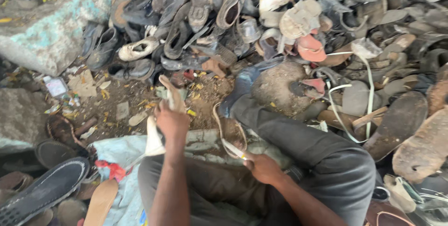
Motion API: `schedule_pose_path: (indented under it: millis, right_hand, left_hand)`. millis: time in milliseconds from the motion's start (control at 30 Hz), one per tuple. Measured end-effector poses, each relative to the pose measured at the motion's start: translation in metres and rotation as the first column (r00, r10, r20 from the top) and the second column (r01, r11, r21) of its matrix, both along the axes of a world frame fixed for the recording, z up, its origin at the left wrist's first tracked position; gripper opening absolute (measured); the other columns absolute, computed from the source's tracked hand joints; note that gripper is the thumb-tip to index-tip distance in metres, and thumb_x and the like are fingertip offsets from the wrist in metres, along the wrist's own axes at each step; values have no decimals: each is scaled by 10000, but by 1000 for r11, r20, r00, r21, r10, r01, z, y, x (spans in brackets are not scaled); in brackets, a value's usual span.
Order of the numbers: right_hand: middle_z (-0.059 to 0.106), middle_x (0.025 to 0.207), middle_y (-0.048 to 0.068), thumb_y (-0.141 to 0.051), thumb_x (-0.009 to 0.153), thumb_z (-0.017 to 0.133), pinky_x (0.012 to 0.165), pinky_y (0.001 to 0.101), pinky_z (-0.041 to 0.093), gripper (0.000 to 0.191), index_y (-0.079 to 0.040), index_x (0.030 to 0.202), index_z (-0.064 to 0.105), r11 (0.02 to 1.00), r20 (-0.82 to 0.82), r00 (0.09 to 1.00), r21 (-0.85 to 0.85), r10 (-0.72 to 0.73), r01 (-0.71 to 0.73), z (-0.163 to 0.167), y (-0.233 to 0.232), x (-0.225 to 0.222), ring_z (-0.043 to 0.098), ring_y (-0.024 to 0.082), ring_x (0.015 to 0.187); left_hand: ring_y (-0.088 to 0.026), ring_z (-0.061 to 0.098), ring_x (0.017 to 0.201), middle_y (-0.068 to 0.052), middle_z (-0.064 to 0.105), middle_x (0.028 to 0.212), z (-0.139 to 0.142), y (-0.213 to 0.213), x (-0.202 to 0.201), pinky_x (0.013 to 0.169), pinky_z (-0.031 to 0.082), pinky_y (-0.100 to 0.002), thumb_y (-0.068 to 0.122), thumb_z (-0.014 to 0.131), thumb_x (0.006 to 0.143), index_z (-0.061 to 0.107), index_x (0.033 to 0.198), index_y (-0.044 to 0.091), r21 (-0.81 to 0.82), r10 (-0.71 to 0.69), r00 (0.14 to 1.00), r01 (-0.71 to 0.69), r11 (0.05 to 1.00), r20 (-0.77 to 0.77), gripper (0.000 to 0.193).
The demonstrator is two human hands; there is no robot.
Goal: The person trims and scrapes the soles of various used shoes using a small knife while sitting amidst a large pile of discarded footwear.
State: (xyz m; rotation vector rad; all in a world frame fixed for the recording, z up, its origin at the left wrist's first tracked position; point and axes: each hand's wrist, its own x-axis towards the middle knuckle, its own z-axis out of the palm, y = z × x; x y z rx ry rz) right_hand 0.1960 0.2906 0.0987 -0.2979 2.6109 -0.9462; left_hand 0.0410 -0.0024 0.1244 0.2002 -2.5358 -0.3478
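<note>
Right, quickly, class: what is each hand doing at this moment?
Left hand: closed, holding a pale shoe sole.
Right hand: closed on a thin pale-handled tool.

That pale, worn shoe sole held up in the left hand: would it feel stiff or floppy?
The pale worn shoe sole probably flexes somewhat: it looks thin and curves above the left hand. Likely light, since one hand lifts it by the middle. Its dusty surface probably isn't slippery.

Bare dirt ground point(140, 96) carries a heap of worn shoes point(210, 16), paper scraps point(84, 83) and loose soles point(401, 118).
</note>
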Motion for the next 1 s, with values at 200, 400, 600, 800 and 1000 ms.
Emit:
schedule_pose_path:
  millis: [200,400,600,800,1000]
  right_hand:
    - [700,923,229,-286,971,618,741,519,506,490,-233,1451,539,997,30,999,-79,22,-19,-32,8,-3,680,422,844]
    - [703,838,216,-295,953,659,677,525,502,464,-198,1400,588,999,-69,997,-45,-19,16,-58,21,-5,685,397,743]
    - [720,944,228,-262,935,674,780,527,513,429,-127,1336,606,989,-129,981,15,-142,145,-56,27,-6,685,431,896]
    - [718,1064,232,-209,892,699,821,496,528,447,-113,1323,629,968,-152,965,-168,-213,188,-39,13,-20,651,452,1011]
    - [731,1031,215,-263,889,722,856,452,545,471,-119,1324,616,944,-97,943,-130,-318,305,-37,19,-12,704,398,972]
  left_hand:
    - [-265,689,958,-118,705,1051,146,287,50,847,557,-383,165,703,775,660,1158,63,223,-846,422,904,365,-325,399]
    - [-186,735,927,-69,741,1095,164,409,170,820,595,-330,244,662,879,682,1242,166,537,-887,-424,712,-452,-185,372]
    - [-303,723,968,-161,745,1084,22,213,90,858,570,-416,222,649,821,686,1167,68,795,-659,721,520,311,-214,381]
    - [-472,664,940,-324,690,1014,-135,119,91,810,532,-526,294,828,769,652,1083,-134,528,16,944,-199,825,331,560]
    - [-261,634,736,-217,727,876,-162,140,77,640,522,-436,89,724,852,679,931,-136,984,-233,957,-164,62,174,242]
